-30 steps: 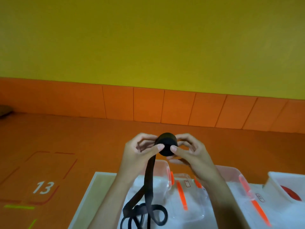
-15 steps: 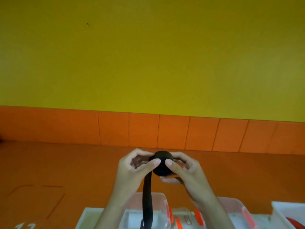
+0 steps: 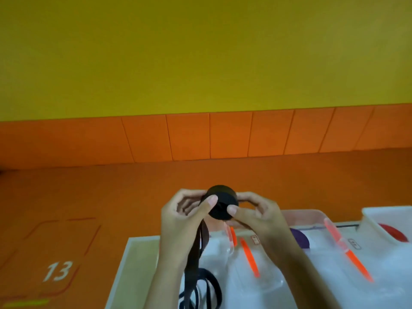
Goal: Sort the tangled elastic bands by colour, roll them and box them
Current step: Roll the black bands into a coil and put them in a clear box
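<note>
A black elastic roll (image 3: 220, 200) is held up in the air between both hands. My left hand (image 3: 182, 217) pinches its left side with thumb and curled fingers. My right hand (image 3: 256, 214) pinches its right side, thumb on the roll's face. The loose black band tail (image 3: 197, 248) hangs down from the roll to a tangle of black loops (image 3: 207, 291) on the white table. A purple roll (image 3: 299, 239) lies in a clear box behind my right wrist. A red roll (image 3: 392, 233) lies in a white box at the right edge.
Clear plastic boxes (image 3: 312, 214) with orange latches (image 3: 249, 257) stand on the white table (image 3: 133, 259). Beyond it lies an orange floor with a white "13" (image 3: 58, 270) and an orange-tiled skirting under a yellow wall.
The view tipped up and came back down, so the table and black loops show again. Both hands keep their hold on the black roll, and the thumbs have shifted on its face.
</note>
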Tool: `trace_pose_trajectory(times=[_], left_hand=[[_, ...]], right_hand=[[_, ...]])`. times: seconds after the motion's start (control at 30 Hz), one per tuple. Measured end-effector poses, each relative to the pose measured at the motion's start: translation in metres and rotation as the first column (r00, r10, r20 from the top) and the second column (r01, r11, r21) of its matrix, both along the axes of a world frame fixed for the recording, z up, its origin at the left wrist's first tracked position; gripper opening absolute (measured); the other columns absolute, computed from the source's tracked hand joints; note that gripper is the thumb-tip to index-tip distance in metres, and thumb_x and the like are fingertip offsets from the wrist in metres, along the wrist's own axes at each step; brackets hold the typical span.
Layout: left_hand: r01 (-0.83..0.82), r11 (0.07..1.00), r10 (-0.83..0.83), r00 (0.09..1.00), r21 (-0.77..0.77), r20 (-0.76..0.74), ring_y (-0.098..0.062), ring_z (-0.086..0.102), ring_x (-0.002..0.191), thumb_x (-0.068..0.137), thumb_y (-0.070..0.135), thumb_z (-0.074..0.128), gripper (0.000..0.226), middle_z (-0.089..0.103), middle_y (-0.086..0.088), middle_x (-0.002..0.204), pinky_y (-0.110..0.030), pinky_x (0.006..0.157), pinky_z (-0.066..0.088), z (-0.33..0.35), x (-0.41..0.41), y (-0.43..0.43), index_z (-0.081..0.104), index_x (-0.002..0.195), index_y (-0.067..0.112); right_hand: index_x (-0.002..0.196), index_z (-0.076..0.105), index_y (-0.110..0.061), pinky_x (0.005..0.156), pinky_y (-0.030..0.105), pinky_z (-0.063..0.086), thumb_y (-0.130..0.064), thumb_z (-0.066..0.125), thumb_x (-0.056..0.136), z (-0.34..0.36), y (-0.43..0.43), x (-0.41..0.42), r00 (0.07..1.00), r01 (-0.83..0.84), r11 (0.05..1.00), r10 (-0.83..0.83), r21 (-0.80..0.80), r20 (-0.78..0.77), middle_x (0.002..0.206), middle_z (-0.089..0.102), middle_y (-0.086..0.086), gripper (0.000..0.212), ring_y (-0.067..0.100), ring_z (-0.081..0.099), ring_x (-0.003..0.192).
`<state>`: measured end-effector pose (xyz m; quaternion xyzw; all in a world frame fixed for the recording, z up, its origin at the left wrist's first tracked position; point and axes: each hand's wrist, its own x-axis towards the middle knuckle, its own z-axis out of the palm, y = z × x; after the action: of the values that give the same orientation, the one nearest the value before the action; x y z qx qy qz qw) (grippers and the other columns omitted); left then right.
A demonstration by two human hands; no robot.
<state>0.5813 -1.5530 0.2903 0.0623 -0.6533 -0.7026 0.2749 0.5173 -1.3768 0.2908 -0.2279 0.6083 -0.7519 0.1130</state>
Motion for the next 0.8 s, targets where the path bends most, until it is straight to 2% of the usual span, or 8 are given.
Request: trace_pose_trajectory(times=[0.1, 0.17, 0.27, 0.4, 0.47, 0.6, 0.7, 0.8], left_hand=[[0.067, 0.996, -0.071, 0.995, 0.055, 0.070, -0.010, 0.076, 0.107, 0.080, 0.038, 0.090, 0.029, 0.081, 0.007, 0.113, -0.021, 0.082, 0.062, -0.010, 0.004, 0.005, 0.084, 0.108, 0.033], [0.089, 0.994, -0.095, 0.990, 0.063, 0.105, -0.011, 0.077, 0.107, 0.077, 0.037, 0.090, 0.033, 0.082, 0.006, 0.113, -0.023, 0.085, 0.062, -0.012, 0.004, 0.006, 0.084, 0.109, 0.033], [0.006, 0.999, -0.001, 0.992, -0.040, 0.129, -0.016, 0.080, 0.091, 0.072, 0.032, 0.098, 0.029, 0.084, 0.000, 0.097, -0.019, 0.075, 0.061, -0.014, 0.001, 0.009, 0.084, 0.097, 0.029], [-0.095, 0.988, 0.111, 0.985, -0.124, 0.131, -0.014, 0.079, 0.075, 0.073, 0.033, 0.095, 0.020, 0.082, -0.002, 0.082, -0.016, 0.064, 0.057, -0.021, -0.006, 0.019, 0.081, 0.086, 0.026], [-0.085, 0.988, 0.105, 0.982, -0.132, 0.155, -0.012, 0.079, 0.080, 0.073, 0.043, 0.092, 0.026, 0.082, 0.000, 0.086, -0.016, 0.068, 0.058, -0.022, -0.008, 0.023, 0.080, 0.091, 0.028], [0.049, 0.993, -0.018, 0.964, -0.111, 0.265, -0.010, 0.077, 0.109, 0.074, 0.050, 0.089, 0.044, 0.082, 0.007, 0.112, -0.018, 0.086, 0.060, -0.023, -0.010, 0.026, 0.074, 0.115, 0.043], [0.063, 0.991, -0.033, 0.970, -0.121, 0.239, -0.015, 0.076, 0.114, 0.076, 0.041, 0.090, 0.041, 0.081, 0.003, 0.118, -0.017, 0.091, 0.057, -0.021, -0.007, 0.030, 0.080, 0.115, 0.035], [0.032, 0.993, -0.004, 0.970, -0.114, 0.243, -0.016, 0.076, 0.110, 0.069, 0.036, 0.093, 0.043, 0.081, -0.001, 0.116, -0.019, 0.090, 0.059, -0.017, -0.005, 0.034, 0.082, 0.110, 0.031]], right_hand=[[0.112, 0.077, -0.011, 0.088, 0.035, 0.064, -0.023, 0.085, 0.086, -0.023, 0.004, 0.002, 0.988, -0.037, 0.991, 0.054, -0.125, 0.143, 0.117, 0.077, 0.017, 0.030, 0.038, 0.077, 0.108], [0.114, 0.075, -0.010, 0.094, 0.039, 0.063, -0.018, 0.084, 0.089, -0.035, 0.006, 0.004, 0.968, -0.118, 0.983, 0.146, -0.144, 0.204, 0.121, 0.075, 0.019, 0.027, 0.040, 0.075, 0.113], [0.120, 0.070, -0.019, 0.092, 0.045, 0.064, -0.015, 0.083, 0.090, -0.040, 0.013, -0.001, 0.969, -0.180, 0.983, 0.183, -0.030, 0.164, 0.121, 0.075, 0.017, 0.032, 0.037, 0.075, 0.114], [0.124, 0.068, -0.032, 0.085, 0.044, 0.066, -0.017, 0.087, 0.087, -0.033, 0.028, -0.020, 0.973, -0.189, 0.979, 0.176, 0.073, 0.151, 0.116, 0.078, 0.011, 0.044, 0.034, 0.079, 0.104], [0.118, 0.073, -0.031, 0.085, 0.041, 0.066, -0.024, 0.089, 0.085, -0.032, 0.033, -0.027, 0.967, -0.188, 0.981, 0.176, 0.049, 0.184, 0.113, 0.080, 0.010, 0.037, 0.032, 0.079, 0.103], [0.107, 0.077, -0.028, 0.083, 0.039, 0.066, -0.041, 0.087, 0.080, -0.039, 0.039, -0.040, 0.964, -0.161, 0.987, 0.158, -0.005, 0.214, 0.107, 0.080, 0.007, 0.032, 0.029, 0.080, 0.102], [0.110, 0.079, -0.026, 0.083, 0.039, 0.067, -0.039, 0.086, 0.083, -0.047, 0.041, -0.046, 0.969, -0.158, 0.987, 0.162, -0.035, 0.187, 0.113, 0.078, 0.000, 0.031, 0.024, 0.078, 0.106], [0.116, 0.079, -0.026, 0.083, 0.041, 0.067, -0.037, 0.086, 0.084, -0.048, 0.042, -0.049, 0.965, -0.191, 0.980, 0.198, -0.060, 0.173, 0.115, 0.076, -0.002, 0.034, 0.025, 0.077, 0.107]])
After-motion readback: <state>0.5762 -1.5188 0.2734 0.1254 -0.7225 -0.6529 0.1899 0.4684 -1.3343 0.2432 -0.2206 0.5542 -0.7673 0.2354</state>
